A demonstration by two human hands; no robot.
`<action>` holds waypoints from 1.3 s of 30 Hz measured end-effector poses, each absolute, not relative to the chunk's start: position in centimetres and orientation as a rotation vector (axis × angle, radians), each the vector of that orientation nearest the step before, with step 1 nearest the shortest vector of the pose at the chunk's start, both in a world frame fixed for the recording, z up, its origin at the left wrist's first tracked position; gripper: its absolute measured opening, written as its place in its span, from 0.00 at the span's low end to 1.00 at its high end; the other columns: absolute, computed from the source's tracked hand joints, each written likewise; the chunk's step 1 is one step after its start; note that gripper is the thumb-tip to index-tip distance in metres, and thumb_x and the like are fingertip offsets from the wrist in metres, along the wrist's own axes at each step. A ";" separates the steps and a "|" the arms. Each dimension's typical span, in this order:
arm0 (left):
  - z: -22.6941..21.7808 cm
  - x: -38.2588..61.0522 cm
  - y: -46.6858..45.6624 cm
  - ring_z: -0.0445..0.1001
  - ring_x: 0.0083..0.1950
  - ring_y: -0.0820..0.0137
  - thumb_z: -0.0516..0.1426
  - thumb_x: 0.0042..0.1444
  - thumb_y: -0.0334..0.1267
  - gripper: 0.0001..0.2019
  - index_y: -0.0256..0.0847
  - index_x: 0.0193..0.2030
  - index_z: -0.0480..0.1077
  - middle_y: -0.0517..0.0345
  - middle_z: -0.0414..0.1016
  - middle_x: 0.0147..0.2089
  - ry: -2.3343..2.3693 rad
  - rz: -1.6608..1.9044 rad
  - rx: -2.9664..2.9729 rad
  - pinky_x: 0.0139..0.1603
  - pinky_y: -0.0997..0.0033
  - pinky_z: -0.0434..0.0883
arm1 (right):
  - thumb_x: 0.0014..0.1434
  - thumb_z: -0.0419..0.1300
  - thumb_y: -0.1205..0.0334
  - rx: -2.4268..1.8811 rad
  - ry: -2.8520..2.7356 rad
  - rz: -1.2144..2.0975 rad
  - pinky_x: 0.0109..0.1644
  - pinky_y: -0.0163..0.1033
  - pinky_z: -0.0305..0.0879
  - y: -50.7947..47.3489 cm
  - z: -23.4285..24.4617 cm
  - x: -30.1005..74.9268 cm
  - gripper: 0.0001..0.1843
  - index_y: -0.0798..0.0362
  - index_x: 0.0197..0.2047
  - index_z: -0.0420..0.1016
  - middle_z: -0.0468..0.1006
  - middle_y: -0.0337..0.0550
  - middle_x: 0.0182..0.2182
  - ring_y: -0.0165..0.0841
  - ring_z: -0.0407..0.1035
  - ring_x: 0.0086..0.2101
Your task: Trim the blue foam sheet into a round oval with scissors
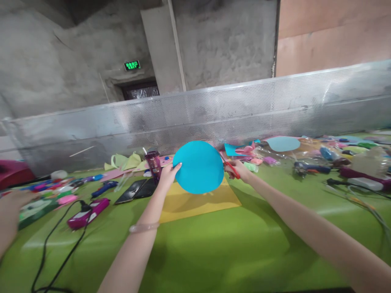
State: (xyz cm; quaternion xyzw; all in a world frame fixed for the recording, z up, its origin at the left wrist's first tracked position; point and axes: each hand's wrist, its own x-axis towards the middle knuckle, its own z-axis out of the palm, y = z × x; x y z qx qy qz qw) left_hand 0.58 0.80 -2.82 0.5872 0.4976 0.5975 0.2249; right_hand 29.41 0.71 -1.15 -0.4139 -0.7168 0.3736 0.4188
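Note:
A round sheet of blue paper [198, 167] is held up in front of me, over a yellow sheet [201, 203] lying on the green table. My left hand [171, 173] pinches the disc at its left edge, thumb on the near face. In my right hand [240, 170] are red-handled scissors [234, 170], their blades at the disc's right edge. How far the blades are apart cannot be made out. Behind the scissors lie blue paper scraps [235, 149].
On the left are a purple power strip [88, 213] with black cable, dark phones [137, 190], a lidded cup [153, 165] and another person's blurred arm [12, 215]. Craft materials, a glue gun [311, 167] and cables lie right. A perforated metal panel [198, 118] stands behind.

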 end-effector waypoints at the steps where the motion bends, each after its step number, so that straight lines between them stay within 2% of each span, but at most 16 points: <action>1: -2.8 0.6 0.8 0.73 0.37 0.59 0.58 0.41 0.55 0.23 0.36 0.34 0.73 0.50 0.76 0.34 1.376 1.649 1.625 0.37 0.65 0.67 | 0.46 0.54 0.65 -1.044 -1.796 0.940 0.19 0.31 0.53 0.7 -1.2 29.4 0.05 0.54 0.21 0.63 0.62 0.33 0.10 0.24 0.57 0.13; 19: -3.0 0.4 1.1 0.73 0.41 0.59 0.57 0.43 0.55 0.22 0.38 0.37 0.74 0.51 0.77 0.38 1.374 1.630 1.668 0.40 0.66 0.68 | 0.47 0.54 0.63 -1.053 -1.811 0.909 0.19 0.31 0.54 0.8 -1.2 29.4 0.07 0.54 0.20 0.62 0.63 0.35 0.10 0.26 0.58 0.14; 39: -2.8 0.6 0.8 0.73 0.37 0.60 0.56 0.43 0.55 0.22 0.38 0.34 0.74 0.52 0.76 0.35 1.407 1.624 1.690 0.37 0.66 0.67 | 0.47 0.53 0.63 -1.057 -1.823 0.912 0.19 0.32 0.55 0.8 -1.2 29.4 0.07 0.54 0.20 0.62 0.61 0.34 0.10 0.26 0.58 0.14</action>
